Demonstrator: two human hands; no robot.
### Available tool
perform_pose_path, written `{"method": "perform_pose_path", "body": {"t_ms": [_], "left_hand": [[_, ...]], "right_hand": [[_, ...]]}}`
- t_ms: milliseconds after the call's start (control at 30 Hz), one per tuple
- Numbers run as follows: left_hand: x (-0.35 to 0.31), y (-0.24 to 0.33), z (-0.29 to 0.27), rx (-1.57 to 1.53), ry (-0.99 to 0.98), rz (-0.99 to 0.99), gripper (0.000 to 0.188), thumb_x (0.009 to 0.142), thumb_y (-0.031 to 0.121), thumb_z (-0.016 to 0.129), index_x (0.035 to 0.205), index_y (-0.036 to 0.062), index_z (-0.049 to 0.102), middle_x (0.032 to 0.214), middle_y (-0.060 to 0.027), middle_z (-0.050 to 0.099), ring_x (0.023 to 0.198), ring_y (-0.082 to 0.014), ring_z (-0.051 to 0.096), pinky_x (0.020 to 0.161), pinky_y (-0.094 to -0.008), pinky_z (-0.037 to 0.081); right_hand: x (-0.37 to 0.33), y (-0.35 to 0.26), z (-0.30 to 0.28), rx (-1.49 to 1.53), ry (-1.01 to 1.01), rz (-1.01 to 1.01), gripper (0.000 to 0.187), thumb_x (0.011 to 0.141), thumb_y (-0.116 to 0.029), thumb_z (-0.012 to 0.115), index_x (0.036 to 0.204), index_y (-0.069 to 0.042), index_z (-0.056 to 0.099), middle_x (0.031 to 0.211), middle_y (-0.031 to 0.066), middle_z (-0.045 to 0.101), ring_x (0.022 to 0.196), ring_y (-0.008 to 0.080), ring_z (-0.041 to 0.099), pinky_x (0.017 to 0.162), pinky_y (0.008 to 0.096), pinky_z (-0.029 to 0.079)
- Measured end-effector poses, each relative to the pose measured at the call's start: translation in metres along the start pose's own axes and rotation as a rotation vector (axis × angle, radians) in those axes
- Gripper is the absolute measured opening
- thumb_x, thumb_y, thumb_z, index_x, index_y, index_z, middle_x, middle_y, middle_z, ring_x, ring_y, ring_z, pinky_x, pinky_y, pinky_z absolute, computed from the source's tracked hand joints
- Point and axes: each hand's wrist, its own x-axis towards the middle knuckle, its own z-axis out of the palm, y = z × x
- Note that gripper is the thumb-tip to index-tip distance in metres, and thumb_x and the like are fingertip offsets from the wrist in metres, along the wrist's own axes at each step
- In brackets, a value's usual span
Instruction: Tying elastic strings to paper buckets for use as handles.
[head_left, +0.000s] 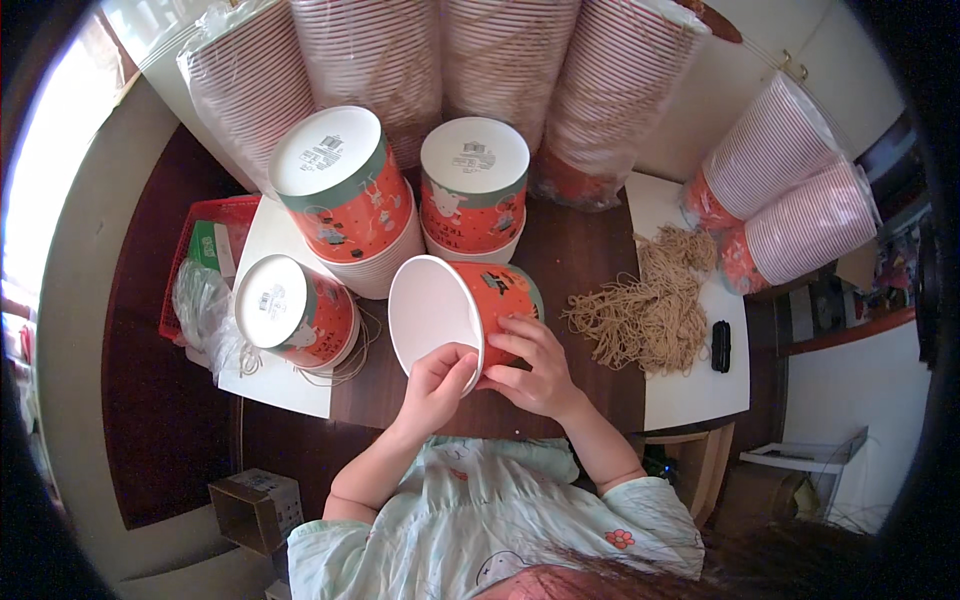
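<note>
An orange paper bucket [512,292] with a green band lies tipped on its side, its white mouth facing left. My left hand [437,388] is closed at the near part of its rim, thumb and fingers pinched together there. Over the outside wall, the curled fingers of my right hand [530,368] hold the bucket by its near side. Whether a string end is between my fingers is hidden. To the right lies a tangled heap of tan strings [650,305]. Beyond the bucket, upside-down stacks of matching buckets stand: a taller stack [345,215] and a shorter stack [475,190].
At left stands a small bucket stack [300,310] with loose strings by it. Tall plastic-wrapped bucket sleeves [370,60] line the back; two wrapped sleeves [775,150] lean at right. A black object [720,346] lies near the right edge. A red basket [185,270] sits at left.
</note>
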Motion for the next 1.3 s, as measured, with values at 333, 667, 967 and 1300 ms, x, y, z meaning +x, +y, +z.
{"method": "perform_pose_path", "body": {"t_ms": [333,667,967,1300], "left_hand": [[-0.003,0.001,0.005,0.767,0.042,0.482,0.016,0.074,0.0,0.06,0.087,0.0,0.052,0.077,-0.013,0.058,0.068,-0.0262,0.061,0.058,-0.0304,0.048],[-0.011,0.014,0.014,1.206,-0.133,0.911,0.02,0.063,0.009,0.056,0.081,0.0025,0.051,0.072,-0.0054,0.054,0.063,-0.0193,0.058,0.054,-0.0314,0.048],[-0.038,0.06,0.015,1.126,-0.455,0.912,0.022,0.066,0.009,0.058,0.088,0.003,0.058,0.075,-0.0028,0.058,0.07,-0.0164,0.06,0.076,-0.033,0.052],[-0.036,0.063,0.015,1.034,-0.469,0.897,0.025,0.064,0.018,0.066,0.086,0.0068,0.06,0.08,-0.0013,0.057,0.081,-0.0169,0.058,0.088,-0.0404,0.044]], "right_hand": [[-0.004,0.001,-0.001,0.282,-0.045,0.154,0.044,0.06,-0.011,0.075,0.096,-0.012,0.05,0.108,0.0102,0.048,0.108,0.0321,0.046,0.089,0.043,0.039],[0.0,0.022,-0.009,0.861,0.029,0.668,0.098,0.07,-0.056,0.061,0.135,0.0,0.015,0.137,0.0156,0.024,0.128,0.0262,0.024,0.105,0.0375,0.02],[0.005,0.041,-0.032,1.377,-0.095,0.898,0.091,0.071,-0.062,0.055,0.132,-0.002,0.027,0.126,0.0154,0.042,0.116,0.0242,0.043,0.097,0.0375,0.034],[0.004,0.03,-0.036,1.462,-0.095,0.933,0.086,0.071,-0.058,0.056,0.129,-0.001,0.029,0.12,0.0122,0.046,0.112,0.0222,0.045,0.095,0.0359,0.036]]}}
